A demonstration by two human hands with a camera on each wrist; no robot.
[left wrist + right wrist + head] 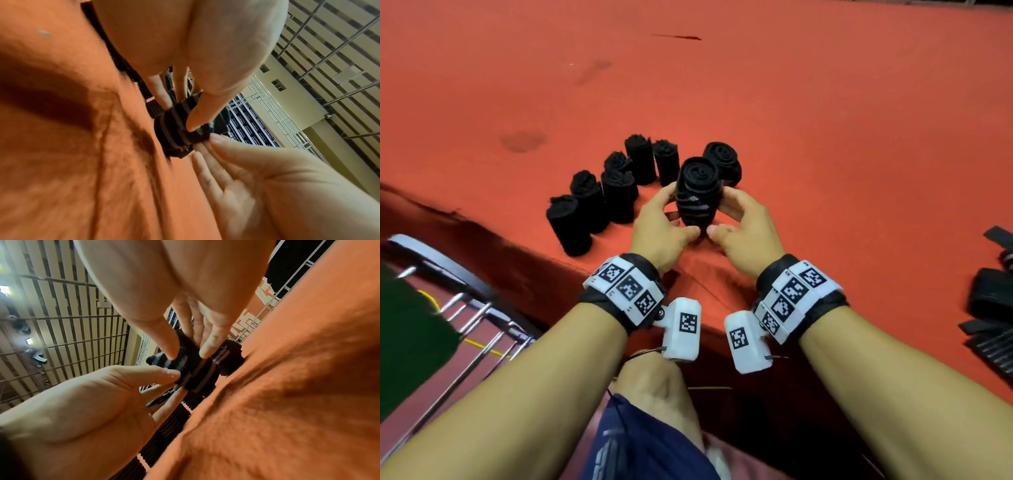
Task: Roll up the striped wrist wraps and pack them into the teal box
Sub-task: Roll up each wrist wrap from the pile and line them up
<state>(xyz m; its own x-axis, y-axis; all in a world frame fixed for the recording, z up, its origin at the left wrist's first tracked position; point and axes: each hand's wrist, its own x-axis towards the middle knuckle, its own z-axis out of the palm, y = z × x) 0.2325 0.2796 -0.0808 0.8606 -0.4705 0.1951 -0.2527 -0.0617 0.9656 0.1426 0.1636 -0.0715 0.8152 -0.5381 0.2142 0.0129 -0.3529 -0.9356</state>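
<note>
A rolled black wrist wrap with grey stripes stands upright on the red cloth near the table's front edge. My left hand grips its left side and my right hand its right side, thumbs low and fingers curled round it. The left wrist view shows the striped roll pinched under my left thumb, with the right hand's fingers touching it from below. In the right wrist view the roll sits between both hands' fingertips. No teal box is in view.
Several finished black rolls stand in a cluster just behind and left of the held one. Flat unrolled wraps lie at the right edge. The red-covered table stretches far back. A metal rail runs below the front-left edge.
</note>
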